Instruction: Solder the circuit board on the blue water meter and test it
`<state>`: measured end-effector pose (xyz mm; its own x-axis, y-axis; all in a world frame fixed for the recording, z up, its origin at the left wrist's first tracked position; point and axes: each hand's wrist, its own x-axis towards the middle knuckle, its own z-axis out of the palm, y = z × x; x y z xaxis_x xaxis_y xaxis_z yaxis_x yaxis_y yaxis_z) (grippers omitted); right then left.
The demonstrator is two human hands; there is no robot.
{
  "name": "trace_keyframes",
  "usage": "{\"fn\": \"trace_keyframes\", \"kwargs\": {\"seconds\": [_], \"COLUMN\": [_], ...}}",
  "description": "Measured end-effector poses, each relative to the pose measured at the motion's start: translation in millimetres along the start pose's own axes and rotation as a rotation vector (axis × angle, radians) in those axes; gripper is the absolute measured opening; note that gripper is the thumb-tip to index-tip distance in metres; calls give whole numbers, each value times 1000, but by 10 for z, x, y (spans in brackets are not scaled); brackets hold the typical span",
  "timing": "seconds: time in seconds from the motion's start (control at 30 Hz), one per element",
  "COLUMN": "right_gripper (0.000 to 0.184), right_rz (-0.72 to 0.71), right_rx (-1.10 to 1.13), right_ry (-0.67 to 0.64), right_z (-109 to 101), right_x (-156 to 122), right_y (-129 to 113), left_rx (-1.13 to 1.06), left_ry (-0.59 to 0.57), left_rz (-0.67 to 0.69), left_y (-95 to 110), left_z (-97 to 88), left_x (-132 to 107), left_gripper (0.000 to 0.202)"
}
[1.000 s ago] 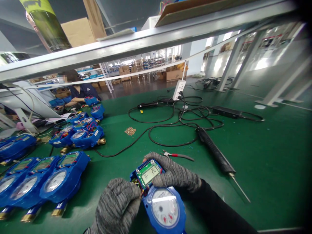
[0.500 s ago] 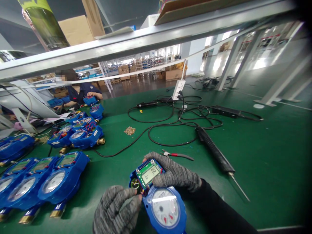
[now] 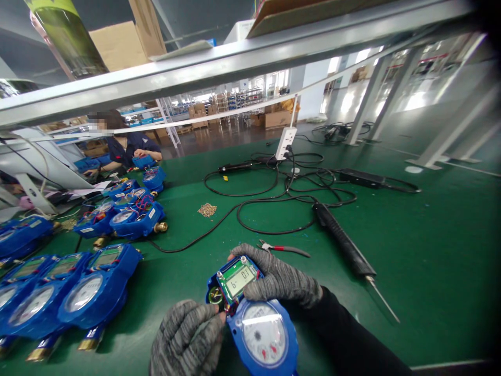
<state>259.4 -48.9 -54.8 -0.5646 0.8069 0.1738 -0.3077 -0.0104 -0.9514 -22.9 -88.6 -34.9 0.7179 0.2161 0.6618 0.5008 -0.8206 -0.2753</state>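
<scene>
A blue water meter (image 3: 267, 334) with a round dial is tilted toward me near the front of the table. Its upper housing is uncovered and shows a green circuit board with a lit-up-looking LCD display (image 3: 239, 280). My right hand (image 3: 274, 277), in a grey knit glove, is closed around that housing, thumb along the display's lower edge. My left hand (image 3: 188, 334), gloved alike with bare fingertips, has thumb and forefinger together at the housing's left side, beside a round part and small wires. What lies between those fingertips is hidden.
Several blue meters (image 3: 92, 287) stand on the left; others with loose wires (image 3: 136, 219) sit behind them. Red-handled cutters (image 3: 284, 249), a black electric screwdriver (image 3: 342, 240), a screw pile (image 3: 207, 210), cables and a power strip (image 3: 286, 143) lie ahead. A co-worker (image 3: 129, 143) sits far left.
The number on the display has gone from 00 to 01. Both hands keep the same hold on the meter, and the whole view has shifted very slightly.
</scene>
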Motion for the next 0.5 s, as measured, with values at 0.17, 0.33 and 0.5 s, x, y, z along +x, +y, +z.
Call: {"fn": "trace_keyframes", "kwargs": {"seconds": [0.17, 0.33, 0.5], "right_gripper": [72, 73, 72], "right_rz": [14, 7, -3], "right_rx": [2, 68, 78], "right_ry": [-1, -15, -20], "right_z": [-15, 28, 29], "right_x": [5, 9, 2], "right_y": [-5, -6, 15], "left_rx": [-72, -180, -288], "left_ry": [40, 72, 102], "left_rz": [-49, -134, -271], "left_y": [15, 41, 66], "left_z": [-16, 72, 249], "left_x": [160, 245, 158], "left_gripper": [19, 17, 17]}}
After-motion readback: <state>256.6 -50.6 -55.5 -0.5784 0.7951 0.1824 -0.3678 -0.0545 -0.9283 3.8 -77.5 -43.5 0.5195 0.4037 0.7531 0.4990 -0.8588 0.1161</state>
